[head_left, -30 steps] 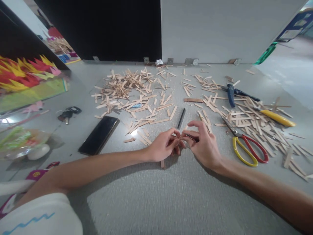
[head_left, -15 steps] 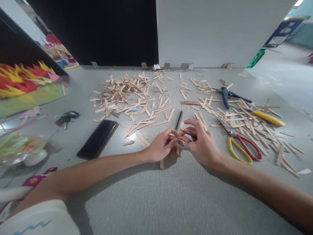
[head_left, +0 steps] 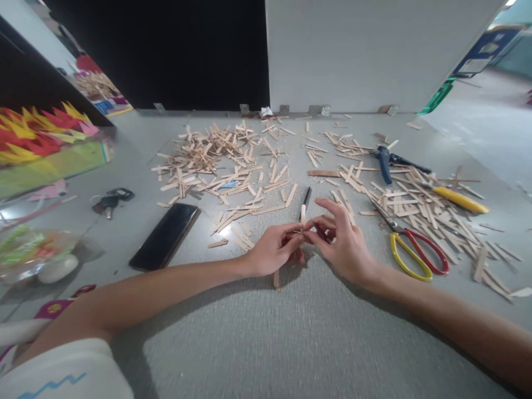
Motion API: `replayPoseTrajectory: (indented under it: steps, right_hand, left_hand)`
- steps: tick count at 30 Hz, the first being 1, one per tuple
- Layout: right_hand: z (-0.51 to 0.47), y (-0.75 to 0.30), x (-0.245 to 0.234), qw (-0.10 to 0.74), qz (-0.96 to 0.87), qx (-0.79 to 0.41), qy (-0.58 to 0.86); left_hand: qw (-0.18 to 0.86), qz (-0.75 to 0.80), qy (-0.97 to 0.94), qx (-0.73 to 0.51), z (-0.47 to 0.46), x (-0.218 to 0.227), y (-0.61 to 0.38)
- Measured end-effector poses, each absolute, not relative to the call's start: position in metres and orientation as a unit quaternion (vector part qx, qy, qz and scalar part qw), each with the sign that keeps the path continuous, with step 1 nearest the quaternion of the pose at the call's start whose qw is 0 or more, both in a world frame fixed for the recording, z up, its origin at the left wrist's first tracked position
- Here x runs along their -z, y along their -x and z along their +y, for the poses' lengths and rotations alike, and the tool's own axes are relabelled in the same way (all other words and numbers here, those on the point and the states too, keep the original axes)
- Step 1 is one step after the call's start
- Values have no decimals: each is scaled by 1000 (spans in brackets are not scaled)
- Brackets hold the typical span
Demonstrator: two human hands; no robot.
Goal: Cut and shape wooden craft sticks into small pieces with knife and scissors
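Note:
My left hand (head_left: 272,249) is closed in a pinch at the middle of the table. Between its fingertips is a wooden craft stick (head_left: 303,214), its pale end standing out above them. My right hand (head_left: 343,241) meets it from the right, thumb and finger pinched at the same spot, the index finger raised. Whatever lies inside the right hand's grip is too small and shaded to make out. Another wooden piece (head_left: 276,279) shows below my left hand. Just beyond the fingertips lies a black pen-like tool (head_left: 307,195), partly covered by the stick.
Loose craft sticks (head_left: 211,147) are heaped at the back left, more (head_left: 415,205) at the right. Scissors (head_left: 415,249), blue-handled pliers (head_left: 384,163) and a yellow-handled tool (head_left: 461,199) lie right. A phone (head_left: 165,236) and keys (head_left: 112,200) lie left. A black-and-white panel (head_left: 332,55) stands behind.
My right hand's fingers have curled closer to my left fingertips, and the dark thin thing seen between them is now hidden. The pale stick end now stands upright over the black tool.

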State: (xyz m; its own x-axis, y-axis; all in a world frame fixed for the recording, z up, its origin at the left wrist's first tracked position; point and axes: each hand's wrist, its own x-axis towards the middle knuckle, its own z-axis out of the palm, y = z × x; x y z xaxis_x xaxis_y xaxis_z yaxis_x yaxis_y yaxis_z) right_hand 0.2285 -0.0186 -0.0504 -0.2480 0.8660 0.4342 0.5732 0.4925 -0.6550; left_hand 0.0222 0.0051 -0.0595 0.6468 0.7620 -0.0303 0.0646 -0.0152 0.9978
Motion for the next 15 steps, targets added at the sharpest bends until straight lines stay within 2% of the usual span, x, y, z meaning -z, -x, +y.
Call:
replayPoseTrajectory:
  steps: [10,15]
  right_hand:
    - [-22,-226,52,410,-746,-174,494]
    - [-14,-232,56,445,-719,-134,518]
  left_hand:
    - [628,305,-659,-279,5,58,-22]
    - [646,322,-625,-298,1,58,-23]
